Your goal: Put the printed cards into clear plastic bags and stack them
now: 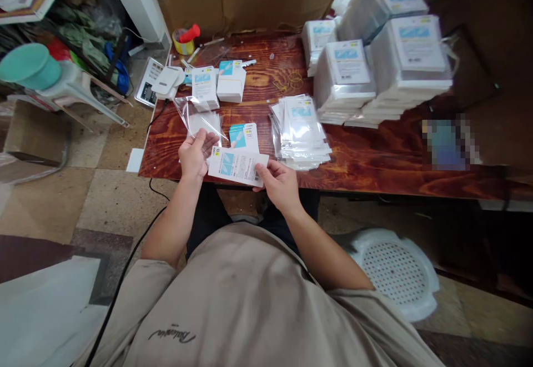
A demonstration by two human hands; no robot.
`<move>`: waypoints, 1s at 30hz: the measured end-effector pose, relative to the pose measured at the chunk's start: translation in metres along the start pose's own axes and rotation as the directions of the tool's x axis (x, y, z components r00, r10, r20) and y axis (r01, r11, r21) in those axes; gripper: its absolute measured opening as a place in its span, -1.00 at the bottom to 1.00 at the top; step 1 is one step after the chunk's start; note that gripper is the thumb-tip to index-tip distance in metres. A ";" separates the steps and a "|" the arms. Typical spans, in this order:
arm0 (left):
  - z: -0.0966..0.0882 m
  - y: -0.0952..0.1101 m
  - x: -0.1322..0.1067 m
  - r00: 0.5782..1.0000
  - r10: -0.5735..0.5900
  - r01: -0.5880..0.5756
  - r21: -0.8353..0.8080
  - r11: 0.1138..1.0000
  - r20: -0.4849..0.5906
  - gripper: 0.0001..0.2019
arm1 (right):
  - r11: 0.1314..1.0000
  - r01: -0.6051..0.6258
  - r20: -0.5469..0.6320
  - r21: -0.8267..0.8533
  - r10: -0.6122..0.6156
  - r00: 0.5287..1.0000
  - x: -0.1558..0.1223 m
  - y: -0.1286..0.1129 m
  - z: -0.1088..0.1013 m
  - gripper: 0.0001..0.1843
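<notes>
My right hand (281, 185) pinches the right end of a white printed card (236, 166) with a blue picture and small text. My left hand (196, 155) is closed at the card's other end, with a clear plastic bag (192, 110) between its thumb and fingers. Beyond the card lies a small pile of blue-and-white cards (245, 136). Under the clear bag rests a stack of clear bags (210, 125), partly hidden by it. Right of my hands is a loose pile of bagged cards (300, 131), their plastic shining.
Tall stacks of bagged cards (410, 50) stand at the table's back right. Two card stacks (204, 86), a tape roll (183, 45) and rubber bands (289, 81) lie farther back on the wooden table (266, 50). A white stool (393, 272) stands at right.
</notes>
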State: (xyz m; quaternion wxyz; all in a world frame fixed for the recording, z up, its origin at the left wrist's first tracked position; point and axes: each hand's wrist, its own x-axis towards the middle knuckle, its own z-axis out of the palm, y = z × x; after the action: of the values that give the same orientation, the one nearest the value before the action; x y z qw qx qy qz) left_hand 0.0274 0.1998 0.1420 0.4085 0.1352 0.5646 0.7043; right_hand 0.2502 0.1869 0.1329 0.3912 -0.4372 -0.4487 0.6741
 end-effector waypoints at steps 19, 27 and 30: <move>0.003 0.009 -0.048 0.994 0.063 -0.063 -0.003 0.998 0.093 -0.53 | 0.877 0.389 -0.303 -0.282 -0.466 0.831 0.007 0.004 0.007 -0.60; -0.001 0.006 -0.059 0.977 0.152 -0.173 0.139 0.975 0.152 -0.54 | 0.891 0.391 -0.264 -0.230 -0.444 0.856 0.005 -0.007 0.012 -0.55; -0.001 0.004 -0.059 0.978 0.123 -0.147 0.137 0.980 0.170 -0.55 | 0.936 0.299 -0.115 -0.188 -0.323 0.939 0.003 -0.008 0.007 -0.52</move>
State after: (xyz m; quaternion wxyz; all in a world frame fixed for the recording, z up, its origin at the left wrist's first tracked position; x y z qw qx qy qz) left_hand 0.0622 0.1558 0.1609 0.3926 0.2596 0.5701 0.6733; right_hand 0.2434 0.1901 0.1408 0.4865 -0.4394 -0.5379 0.5301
